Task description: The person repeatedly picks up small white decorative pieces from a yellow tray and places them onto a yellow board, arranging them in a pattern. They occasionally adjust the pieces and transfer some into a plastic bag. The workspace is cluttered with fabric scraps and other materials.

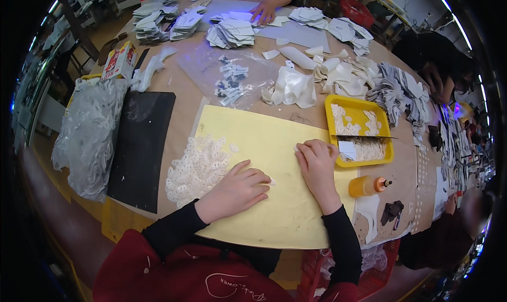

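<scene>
A large pale yellow sheet (253, 130) lies in front of me. My left hand (237, 191) is palm down over it, with fingers bent and apart. At its fingertips is a small white piece (272, 182). Left of that hand spreads a heap of small white cut pieces with holes (193, 167), partly over the sheet. Near the sheet's right side, my right hand (316, 162) pinches another small white piece (296, 148) at its fingertips. Close beyond the right hand stands a yellow tray (388, 153) with white pieces, crossed by a thin dark strip (369, 137).
An orange bottle (367, 186) lies by the sheet's right edge. A black mat (140, 149) and a bundle of clear plastic (87, 138) are at left. Stacked white pieces (231, 34), a plastic bag (203, 72) and white scraps (296, 85) lie beyond. A co-worker's hand (265, 9) works opposite.
</scene>
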Tool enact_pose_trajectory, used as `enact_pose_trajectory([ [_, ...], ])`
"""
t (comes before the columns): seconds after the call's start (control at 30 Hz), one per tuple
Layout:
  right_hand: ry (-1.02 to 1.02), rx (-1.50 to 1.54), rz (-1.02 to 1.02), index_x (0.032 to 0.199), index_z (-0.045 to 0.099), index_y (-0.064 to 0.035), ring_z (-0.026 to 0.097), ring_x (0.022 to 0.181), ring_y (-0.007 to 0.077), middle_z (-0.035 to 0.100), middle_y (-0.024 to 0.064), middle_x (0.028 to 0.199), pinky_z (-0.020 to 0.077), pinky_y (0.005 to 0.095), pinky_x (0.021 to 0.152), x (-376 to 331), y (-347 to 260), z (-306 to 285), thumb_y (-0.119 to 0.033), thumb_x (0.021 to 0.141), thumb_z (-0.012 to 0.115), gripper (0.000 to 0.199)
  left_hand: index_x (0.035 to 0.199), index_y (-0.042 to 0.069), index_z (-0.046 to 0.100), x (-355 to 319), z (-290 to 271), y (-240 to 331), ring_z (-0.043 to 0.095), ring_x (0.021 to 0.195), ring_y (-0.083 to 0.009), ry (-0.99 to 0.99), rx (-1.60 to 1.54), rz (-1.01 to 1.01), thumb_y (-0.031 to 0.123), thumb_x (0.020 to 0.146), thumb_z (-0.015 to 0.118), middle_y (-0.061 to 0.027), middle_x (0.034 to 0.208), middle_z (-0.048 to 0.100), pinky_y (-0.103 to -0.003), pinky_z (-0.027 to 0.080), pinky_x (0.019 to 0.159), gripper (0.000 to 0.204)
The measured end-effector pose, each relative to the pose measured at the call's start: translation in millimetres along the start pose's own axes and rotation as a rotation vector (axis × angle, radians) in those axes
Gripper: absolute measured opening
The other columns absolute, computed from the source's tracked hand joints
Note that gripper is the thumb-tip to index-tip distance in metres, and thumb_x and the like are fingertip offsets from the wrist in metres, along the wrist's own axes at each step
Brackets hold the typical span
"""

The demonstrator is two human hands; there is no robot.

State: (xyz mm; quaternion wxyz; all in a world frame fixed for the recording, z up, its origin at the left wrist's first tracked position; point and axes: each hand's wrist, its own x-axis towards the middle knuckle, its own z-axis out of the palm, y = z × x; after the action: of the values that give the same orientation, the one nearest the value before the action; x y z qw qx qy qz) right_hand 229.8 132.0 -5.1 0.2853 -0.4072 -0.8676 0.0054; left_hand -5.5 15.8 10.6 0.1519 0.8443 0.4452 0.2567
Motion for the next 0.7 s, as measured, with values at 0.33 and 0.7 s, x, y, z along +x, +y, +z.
enact_pose_trajectory([
  [0.33, -0.173, 0.139, -0.038, 0.092, 0.076, -0.0111, 0.062, 0.100, 0.0190, 0.069, -0.0005, 0.096, 0.0319, 0.0459, 0.102, -9.0, -20.6, -16.7, -0.014, 0.088, 0.078, 0.005, 0.104, 0.012, 0.075, 1.4, 0.9, -0.2, 0.063, 0.115, -0.0174, -0.023, -0.028, 0.060, 0.022, 0.098, 0.068, -0.0010, 0.110, 0.067, -0.052, 0.038, 0.119, 0.014],
  [0.7, -0.361, 0.184, -0.204, 0.108, 0.078, -0.0266, 0.045, 0.139, 0.0349, 0.064, 0.0010, 0.130, 0.0282, 0.0549, 0.112, -3.7, -4.7, -34.3, -0.011, 0.085, 0.072, 0.028, 0.112, 0.011, 0.075, -0.5, 1.1, -1.1, 0.062, 0.114, -0.0203, -0.093, -0.099, 0.019, 0.021, 0.096, 0.070, -0.0031, 0.112, 0.066, -0.052, 0.040, 0.117, 0.019],
])
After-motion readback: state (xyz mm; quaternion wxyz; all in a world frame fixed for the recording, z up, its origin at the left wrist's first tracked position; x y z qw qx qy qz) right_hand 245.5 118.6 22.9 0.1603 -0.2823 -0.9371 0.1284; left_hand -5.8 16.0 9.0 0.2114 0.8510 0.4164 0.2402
